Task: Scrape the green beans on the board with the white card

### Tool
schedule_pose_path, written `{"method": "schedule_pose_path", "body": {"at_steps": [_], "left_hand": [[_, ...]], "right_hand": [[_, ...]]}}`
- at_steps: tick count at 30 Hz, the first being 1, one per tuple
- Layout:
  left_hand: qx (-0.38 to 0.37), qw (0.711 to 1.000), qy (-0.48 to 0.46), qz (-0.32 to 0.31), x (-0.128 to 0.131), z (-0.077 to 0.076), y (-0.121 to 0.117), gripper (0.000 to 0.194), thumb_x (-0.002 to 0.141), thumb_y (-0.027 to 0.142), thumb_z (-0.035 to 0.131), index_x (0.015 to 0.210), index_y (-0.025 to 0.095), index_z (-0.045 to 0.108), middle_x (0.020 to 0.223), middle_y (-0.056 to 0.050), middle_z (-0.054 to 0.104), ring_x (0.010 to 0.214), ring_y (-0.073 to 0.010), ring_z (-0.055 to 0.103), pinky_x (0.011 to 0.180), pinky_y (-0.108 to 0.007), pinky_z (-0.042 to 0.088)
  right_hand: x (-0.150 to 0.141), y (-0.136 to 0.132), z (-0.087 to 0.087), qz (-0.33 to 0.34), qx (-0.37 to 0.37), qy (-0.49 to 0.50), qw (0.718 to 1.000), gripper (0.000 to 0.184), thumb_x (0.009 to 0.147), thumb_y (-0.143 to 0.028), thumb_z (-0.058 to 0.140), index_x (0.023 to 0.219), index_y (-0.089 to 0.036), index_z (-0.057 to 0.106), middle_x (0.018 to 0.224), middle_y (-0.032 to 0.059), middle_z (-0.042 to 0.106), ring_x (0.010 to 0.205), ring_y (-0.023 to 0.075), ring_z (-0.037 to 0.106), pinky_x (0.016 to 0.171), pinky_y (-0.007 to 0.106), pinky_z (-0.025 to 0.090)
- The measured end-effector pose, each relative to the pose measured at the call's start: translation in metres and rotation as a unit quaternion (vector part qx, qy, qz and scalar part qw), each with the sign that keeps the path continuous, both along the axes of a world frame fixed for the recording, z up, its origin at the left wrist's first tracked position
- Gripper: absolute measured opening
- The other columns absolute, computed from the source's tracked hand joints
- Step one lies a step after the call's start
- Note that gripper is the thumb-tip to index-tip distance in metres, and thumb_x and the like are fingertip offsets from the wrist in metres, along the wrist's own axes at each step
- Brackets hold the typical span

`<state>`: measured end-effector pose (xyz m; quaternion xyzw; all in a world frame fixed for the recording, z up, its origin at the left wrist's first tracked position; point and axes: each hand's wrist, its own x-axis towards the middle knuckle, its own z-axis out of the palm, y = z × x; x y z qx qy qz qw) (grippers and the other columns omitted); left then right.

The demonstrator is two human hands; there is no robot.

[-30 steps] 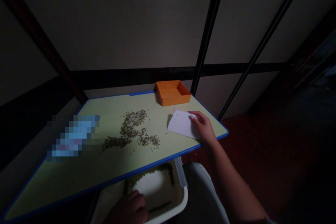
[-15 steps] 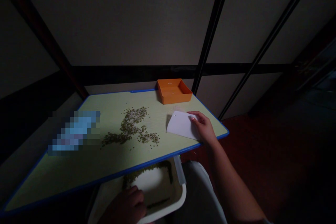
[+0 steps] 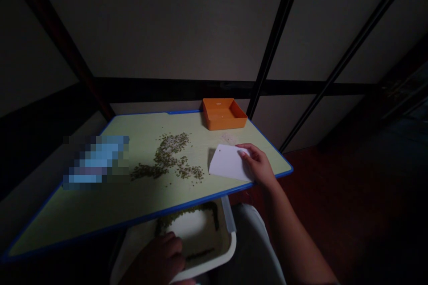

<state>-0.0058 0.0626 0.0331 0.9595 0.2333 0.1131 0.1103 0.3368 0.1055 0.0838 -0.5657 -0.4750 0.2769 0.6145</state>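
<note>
My right hand (image 3: 259, 165) grips a white card-like scraper (image 3: 227, 162), standing it on the pale green table (image 3: 140, 205) near the right corner. Just left of the card lies a scatter of small green beans (image 3: 169, 160). Below the table's front edge, my left hand (image 3: 158, 260) is curled over the rim of a white tray (image 3: 220, 256) that has green beans along its inner sides.
An orange tray (image 3: 223, 113) sits at the table's far edge. A blurred blue patch (image 3: 96, 160) lies on the left of the table. The table has a blue rim. Dark wall panels with black bars stand behind; dark floor is at the right.
The white card and my right hand have slid a little left, closer to the beans. The left hand stays on the white tray.
</note>
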Motion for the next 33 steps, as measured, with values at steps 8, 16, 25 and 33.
{"method": "schedule_pose_path", "body": {"at_steps": [8,16,25,33], "left_hand": [[-0.019,0.999,0.034,0.01,0.005,0.012,-0.003,0.025,0.064,0.028,0.087,0.07,0.022,0.063,0.083,0.002,0.064,0.081,-0.0178,0.059,0.068,-0.026,0.044],[-0.023,0.998,0.048,0.015,0.013,0.027,-0.007,0.025,0.063,0.032,0.088,0.066,0.021,0.065,0.077,0.001,0.065,0.076,-0.019,0.06,0.063,-0.026,0.043],[-0.009,1.0,-0.001,0.002,0.014,0.024,-0.006,0.031,0.059,0.027,0.091,0.064,0.02,0.062,0.075,0.002,0.063,0.074,-0.0167,0.055,0.064,-0.026,0.04],[-0.02,1.0,0.012,-0.002,0.013,0.025,-0.005,0.028,0.062,0.029,0.09,0.064,0.02,0.063,0.074,0.001,0.063,0.073,-0.0172,0.056,0.061,-0.025,0.038]], "right_hand": [[-0.009,-0.005,0.0,-0.005,0.003,-0.016,1.0,0.028,0.075,-0.042,0.068,0.094,-0.021,0.07,0.1,0.0046,0.072,0.09,0.0202,0.062,0.081,0.033,0.046],[-0.006,-0.011,0.0,-0.007,-0.013,0.007,1.0,0.029,0.072,-0.042,0.07,0.092,-0.021,0.072,0.096,0.0051,0.072,0.083,0.0193,0.062,0.074,0.031,0.046],[-0.016,-0.014,-0.003,0.011,-0.013,0.001,1.0,0.027,0.074,-0.041,0.07,0.092,-0.022,0.073,0.099,0.0057,0.074,0.088,0.0214,0.064,0.079,0.034,0.048],[-0.023,-0.02,-0.006,0.037,-0.019,0.0,0.999,0.022,0.077,-0.036,0.069,0.094,-0.024,0.075,0.105,0.0051,0.074,0.096,0.0219,0.064,0.085,0.036,0.047]]}}
